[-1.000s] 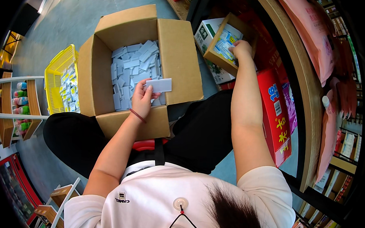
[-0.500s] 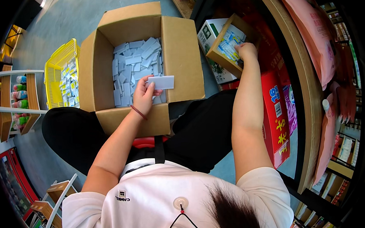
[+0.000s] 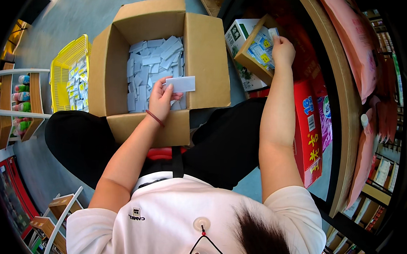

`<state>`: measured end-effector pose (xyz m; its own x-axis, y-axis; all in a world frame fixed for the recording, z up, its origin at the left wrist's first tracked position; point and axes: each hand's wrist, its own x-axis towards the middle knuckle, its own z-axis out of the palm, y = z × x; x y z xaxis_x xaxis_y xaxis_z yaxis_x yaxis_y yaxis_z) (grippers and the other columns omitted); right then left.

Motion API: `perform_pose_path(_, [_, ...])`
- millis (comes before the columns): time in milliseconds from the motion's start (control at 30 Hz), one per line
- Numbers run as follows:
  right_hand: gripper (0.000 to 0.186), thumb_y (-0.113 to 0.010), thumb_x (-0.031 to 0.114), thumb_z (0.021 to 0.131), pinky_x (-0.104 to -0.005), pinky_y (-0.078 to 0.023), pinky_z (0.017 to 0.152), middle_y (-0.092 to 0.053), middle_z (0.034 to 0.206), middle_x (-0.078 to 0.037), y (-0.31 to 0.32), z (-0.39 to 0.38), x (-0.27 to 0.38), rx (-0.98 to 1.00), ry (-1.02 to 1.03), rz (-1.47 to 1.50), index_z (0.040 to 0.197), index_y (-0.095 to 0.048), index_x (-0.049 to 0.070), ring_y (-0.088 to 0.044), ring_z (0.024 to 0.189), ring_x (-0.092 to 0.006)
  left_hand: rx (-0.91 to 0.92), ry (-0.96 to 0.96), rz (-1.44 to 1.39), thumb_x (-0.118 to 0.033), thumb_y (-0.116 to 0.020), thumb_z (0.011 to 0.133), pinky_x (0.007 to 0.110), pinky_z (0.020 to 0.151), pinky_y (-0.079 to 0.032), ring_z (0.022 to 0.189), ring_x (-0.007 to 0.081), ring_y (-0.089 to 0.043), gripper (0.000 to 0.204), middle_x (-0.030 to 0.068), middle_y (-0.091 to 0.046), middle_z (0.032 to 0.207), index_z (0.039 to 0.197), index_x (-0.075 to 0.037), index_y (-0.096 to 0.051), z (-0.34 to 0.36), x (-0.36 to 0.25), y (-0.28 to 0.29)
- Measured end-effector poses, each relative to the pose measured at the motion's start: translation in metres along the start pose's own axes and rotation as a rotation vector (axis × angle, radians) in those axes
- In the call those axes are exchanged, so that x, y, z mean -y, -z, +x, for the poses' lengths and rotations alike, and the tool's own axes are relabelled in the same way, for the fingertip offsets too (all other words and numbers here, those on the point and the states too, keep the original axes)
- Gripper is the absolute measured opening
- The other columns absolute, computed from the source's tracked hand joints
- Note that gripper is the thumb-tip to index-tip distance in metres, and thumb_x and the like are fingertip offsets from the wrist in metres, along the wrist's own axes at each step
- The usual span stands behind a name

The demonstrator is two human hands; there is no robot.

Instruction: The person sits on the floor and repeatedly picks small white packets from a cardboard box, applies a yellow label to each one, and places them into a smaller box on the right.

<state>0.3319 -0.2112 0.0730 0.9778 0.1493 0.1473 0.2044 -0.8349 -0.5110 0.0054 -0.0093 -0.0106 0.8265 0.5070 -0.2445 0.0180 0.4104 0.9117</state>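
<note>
My left hand (image 3: 162,96) pinches a flat, pale plastic tag holder (image 3: 182,84) by one end, above the near right part of a large open cardboard box (image 3: 206,67). A heap of similar pale tag holders (image 3: 152,60) fills that box. Off to the right, my right hand (image 3: 284,52) is at a small cardboard box (image 3: 253,68) of printed blue, white and yellow price tags (image 3: 261,48). Its fingers are closed on a small pale price tag (image 3: 273,32), raised at the box's far right side. The fingertips are partly hidden.
A yellow basket (image 3: 57,80) with white-and-yellow tags stands left of the large box. Under the small box is a white-and-green carton (image 3: 237,36); a red carton (image 3: 309,132) stands nearer. Shelving with a wooden edge (image 3: 340,56) and pink bags (image 3: 350,42) borders my right side.
My right hand has risen from among the printed tags to the box's far right side, with a pale tag now showing at its fingers. My left hand still holds the tag holder.
</note>
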Motion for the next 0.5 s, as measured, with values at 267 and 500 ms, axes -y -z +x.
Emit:
perform_pose_path(267, [0.023, -0.061, 0.022, 0.084, -0.019, -0.042, 0.052, -0.058, 0.07, 0.0, -0.018, -0.073, 0.092, 0.708, 0.216, 0.617, 0.097, -0.063, 0.002, -0.048, 0.056, -0.0041, -0.055, 0.01, -0.065, -0.011, -0.043, 0.093, 0.028, 0.07, -0.053, 0.079, 0.0203, -0.063, 0.031, 0.0155, -0.057, 0.099, 0.121, 0.0, -0.037, 0.0, -0.002, 0.003])
perform_pose_path(500, [0.018, -0.056, 0.009, 0.086, -0.0208, -0.046, 0.064, -0.062, 0.079, -0.003, -0.047, -0.107, 0.108, 1.106, 0.346, 0.565, 0.101, -0.06, 0.001, -0.057, 0.068, -0.0071, -0.085, 0.024, -0.084, -0.011, -0.043, 0.093, 0.027, 0.07, -0.052, 0.08, 0.0198, -0.063, 0.031, 0.0153, -0.057, 0.098, 0.121, -0.001, -0.036, -0.001, -0.004, 0.001])
